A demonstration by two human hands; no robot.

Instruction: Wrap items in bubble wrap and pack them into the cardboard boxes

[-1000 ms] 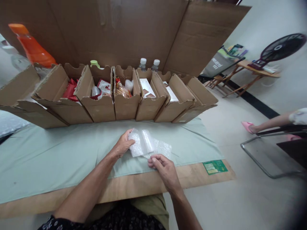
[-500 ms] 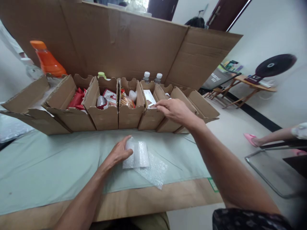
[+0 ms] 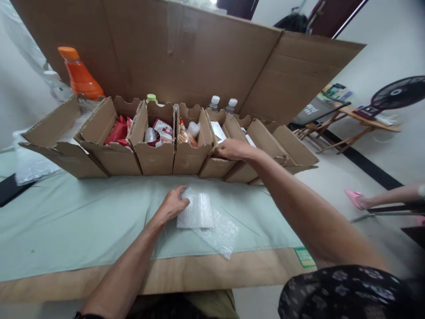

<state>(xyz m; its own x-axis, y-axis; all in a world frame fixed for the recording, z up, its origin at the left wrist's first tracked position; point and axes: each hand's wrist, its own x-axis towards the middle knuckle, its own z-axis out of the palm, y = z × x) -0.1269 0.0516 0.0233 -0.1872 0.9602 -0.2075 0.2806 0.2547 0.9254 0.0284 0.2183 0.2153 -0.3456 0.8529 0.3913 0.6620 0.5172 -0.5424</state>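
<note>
My left hand (image 3: pixel 172 204) rests on a folded piece of bubble wrap (image 3: pixel 202 218), fingers curled over its left edge, on the pale green cloth (image 3: pixel 83 221). My right hand (image 3: pixel 232 149) reaches forward into a small cardboard box (image 3: pixel 217 166), fourth in a row of open boxes; its fingertips are hidden behind the box's front wall, near a white card (image 3: pixel 217 131). What it holds, if anything, is hidden.
The row of open boxes (image 3: pixel 113 155) holds red packets, wrapped snacks and cards. Behind stand a large cardboard flap (image 3: pixel 186 53), an orange bottle (image 3: pixel 79 76) and two water bottles (image 3: pixel 222 104). A person's leg (image 3: pixel 385 197), a fan (image 3: pixel 398 93) and a folding table lie to the right.
My right hand left the bubble wrap, reached to the boxes, and now dips lower into the fourth box. My left hand stays on the wrap. The view shifted slightly.
</note>
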